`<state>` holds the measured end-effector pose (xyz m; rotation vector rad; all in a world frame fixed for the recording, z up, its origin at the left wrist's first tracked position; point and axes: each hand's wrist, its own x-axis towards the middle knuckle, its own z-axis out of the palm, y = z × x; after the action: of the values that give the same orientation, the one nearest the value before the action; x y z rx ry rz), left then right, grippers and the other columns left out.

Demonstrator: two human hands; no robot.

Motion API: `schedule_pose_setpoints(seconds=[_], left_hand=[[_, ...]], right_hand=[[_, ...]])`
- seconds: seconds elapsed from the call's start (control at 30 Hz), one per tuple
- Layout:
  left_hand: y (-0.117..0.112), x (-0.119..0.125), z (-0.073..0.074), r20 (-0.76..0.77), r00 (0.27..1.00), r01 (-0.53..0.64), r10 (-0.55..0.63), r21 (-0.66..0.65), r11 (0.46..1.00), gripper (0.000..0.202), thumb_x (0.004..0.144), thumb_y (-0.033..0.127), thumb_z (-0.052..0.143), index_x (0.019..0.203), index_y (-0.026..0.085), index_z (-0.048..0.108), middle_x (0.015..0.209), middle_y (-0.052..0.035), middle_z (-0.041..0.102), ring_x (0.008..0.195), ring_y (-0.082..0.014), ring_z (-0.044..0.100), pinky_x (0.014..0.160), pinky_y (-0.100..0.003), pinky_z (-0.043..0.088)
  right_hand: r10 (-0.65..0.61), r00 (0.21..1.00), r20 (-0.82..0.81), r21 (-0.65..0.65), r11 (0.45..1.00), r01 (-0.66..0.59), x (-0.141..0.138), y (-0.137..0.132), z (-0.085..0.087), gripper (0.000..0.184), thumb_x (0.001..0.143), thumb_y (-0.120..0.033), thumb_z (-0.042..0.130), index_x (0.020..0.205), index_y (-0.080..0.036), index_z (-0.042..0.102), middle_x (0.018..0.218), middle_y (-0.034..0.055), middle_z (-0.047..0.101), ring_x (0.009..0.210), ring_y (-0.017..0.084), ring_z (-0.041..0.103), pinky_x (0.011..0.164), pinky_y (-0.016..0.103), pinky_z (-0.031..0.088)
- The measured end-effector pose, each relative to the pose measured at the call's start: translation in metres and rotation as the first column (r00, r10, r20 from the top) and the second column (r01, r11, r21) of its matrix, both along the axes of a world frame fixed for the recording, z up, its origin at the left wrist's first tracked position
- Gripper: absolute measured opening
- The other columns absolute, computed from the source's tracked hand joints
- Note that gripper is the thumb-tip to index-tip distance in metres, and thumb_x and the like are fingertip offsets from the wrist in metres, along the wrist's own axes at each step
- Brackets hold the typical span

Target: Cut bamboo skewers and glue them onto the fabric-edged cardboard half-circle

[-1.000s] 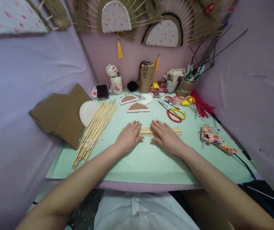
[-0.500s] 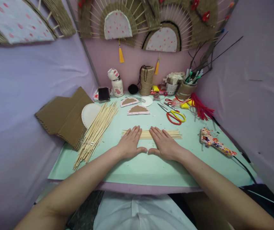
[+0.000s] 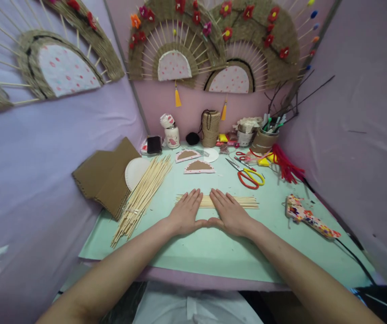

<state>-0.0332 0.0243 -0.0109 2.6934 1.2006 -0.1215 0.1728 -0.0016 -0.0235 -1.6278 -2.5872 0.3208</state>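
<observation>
A row of thin bamboo sticks (image 3: 247, 202) lies crosswise on the pale green table (image 3: 193, 265). Flat on its left part rests my left hand (image 3: 186, 213), fingers stretched out and pointing away from me. My right hand (image 3: 230, 213) lies palm down over the middle of the same sticks, also open. The two thumbs meet at the tips just in front of the sticks. Both palms hide part of the row. Beyond my hands sit two half-round pieces (image 3: 199, 167) with brown faces and pink-white rims.
To the left are a loose pile of sticks (image 3: 142, 198), a white disc (image 3: 134, 173) and folded cardboard (image 3: 103, 177). On the right lie scissors (image 3: 247, 175) and a flower-patterned glue gun (image 3: 310, 218) with its cord. A twine spool (image 3: 210, 129) and a pen holder (image 3: 264, 139) stand behind.
My hands have drawn slightly closer together, so the thumbs now touch. The camera view has tilted up, showing more of the fans on the wall.
</observation>
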Motion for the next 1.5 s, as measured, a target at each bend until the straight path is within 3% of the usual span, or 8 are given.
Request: schedule_pose_setpoints(seconds=[0.23, 0.47, 0.57, 0.73, 0.83, 0.93, 1.2, 1.5], left_hand=[[-0.001, -0.018, -0.005, -0.008, 0.973, -0.230, 0.231, 0.054, 0.972, 0.105, 0.078, 0.079, 0.028, 0.149, 0.004, 0.011, 0.155, -0.0183, 0.005, 0.145, -0.0294, 0.003, 0.116, -0.046, 0.009], [0.006, -0.026, 0.010, -0.035, 0.975, -0.220, 0.221, 0.024, 0.975, 0.092, 0.082, 0.072, 0.033, 0.149, 0.011, 0.018, 0.156, -0.0157, 0.012, 0.144, -0.0297, 0.009, 0.115, -0.051, 0.007], [0.053, -0.023, 0.033, 0.101, 0.971, -0.230, 0.217, 0.130, 0.964, 0.078, 0.086, 0.062, 0.039, 0.148, 0.016, 0.025, 0.156, -0.0135, 0.015, 0.143, -0.0304, 0.015, 0.113, -0.051, 0.017], [0.194, 0.009, 0.067, 0.132, 0.986, -0.123, 0.107, 0.127, 0.984, 0.041, 0.088, 0.033, 0.048, 0.124, 0.019, 0.059, 0.125, -0.0109, 0.062, 0.116, -0.0254, 0.055, 0.097, -0.034, 0.041], [0.266, 0.041, 0.065, 0.065, 0.993, -0.103, 0.097, 0.109, 0.989, 0.034, 0.083, 0.026, 0.054, 0.112, 0.015, 0.066, 0.119, -0.0108, 0.065, 0.110, -0.0253, 0.058, 0.092, -0.029, 0.043], [0.309, 0.072, 0.050, -0.005, 0.999, -0.046, 0.047, 0.050, 0.998, 0.039, 0.072, 0.022, 0.064, 0.111, 0.017, 0.066, 0.118, -0.0071, 0.066, 0.107, -0.0221, 0.060, 0.088, -0.023, 0.043], [0.353, 0.103, 0.025, -0.149, 0.988, -0.045, 0.027, -0.119, 0.992, 0.047, 0.043, 0.026, 0.083, 0.087, 0.016, 0.070, 0.091, -0.0086, 0.071, 0.084, -0.0249, 0.063, 0.070, -0.027, 0.046], [0.356, 0.097, 0.054, 0.081, 0.996, 0.040, -0.022, -0.233, 0.972, 0.030, 0.054, 0.024, 0.078, 0.078, 0.016, 0.063, 0.074, 0.0007, 0.068, 0.071, -0.0140, 0.060, 0.065, -0.022, 0.044]], right_hand=[[-0.013, 1.000, -0.014, -0.026, 1.000, 0.013, -0.003, 0.000, 0.000, 0.088, 0.086, -0.068, 0.028, 0.149, -0.007, 0.017, 0.157, 0.0139, 0.012, 0.145, 0.025, 0.007, 0.116, 0.047, 0.012], [-0.039, 0.998, -0.047, -0.086, 0.996, 0.035, -0.005, 0.001, 0.006, 0.092, 0.084, -0.070, 0.032, 0.149, -0.006, 0.019, 0.156, 0.0139, 0.009, 0.145, 0.026, 0.008, 0.116, 0.047, 0.011], [-0.045, 0.996, -0.080, -0.110, 0.993, 0.036, -0.006, 0.003, 0.008, 0.094, 0.082, -0.071, 0.036, 0.149, -0.006, 0.020, 0.156, 0.0138, 0.010, 0.145, 0.027, 0.008, 0.116, 0.049, 0.012], [-0.051, 0.990, -0.135, -0.135, 0.990, 0.033, -0.004, 0.005, 0.002, 0.099, 0.078, -0.073, 0.043, 0.149, -0.009, 0.020, 0.156, 0.0133, 0.012, 0.145, 0.028, 0.008, 0.117, 0.050, 0.011], [-0.043, 0.983, -0.179, -0.115, 0.993, 0.023, -0.002, 0.006, -0.005, 0.098, 0.078, -0.072, 0.045, 0.150, -0.011, 0.018, 0.156, 0.0110, 0.012, 0.145, 0.027, 0.008, 0.117, 0.049, 0.010], [-0.059, 0.977, -0.205, -0.138, 0.990, 0.031, -0.002, 0.008, -0.008, 0.098, 0.078, -0.073, 0.044, 0.149, -0.011, 0.017, 0.156, 0.0102, 0.010, 0.144, 0.028, 0.010, 0.117, 0.049, 0.011], [-0.058, 0.973, -0.221, -0.213, 0.977, 0.010, -0.002, 0.013, -0.005, 0.105, 0.073, -0.079, 0.043, 0.149, -0.011, 0.019, 0.155, 0.0114, 0.009, 0.144, 0.032, 0.011, 0.116, 0.053, 0.013], [-0.061, 0.976, -0.207, -0.169, 0.985, 0.026, -0.002, 0.012, -0.012, 0.104, 0.073, -0.077, 0.045, 0.150, -0.013, 0.017, 0.156, 0.0100, 0.010, 0.144, 0.031, 0.011, 0.117, 0.051, 0.012]])
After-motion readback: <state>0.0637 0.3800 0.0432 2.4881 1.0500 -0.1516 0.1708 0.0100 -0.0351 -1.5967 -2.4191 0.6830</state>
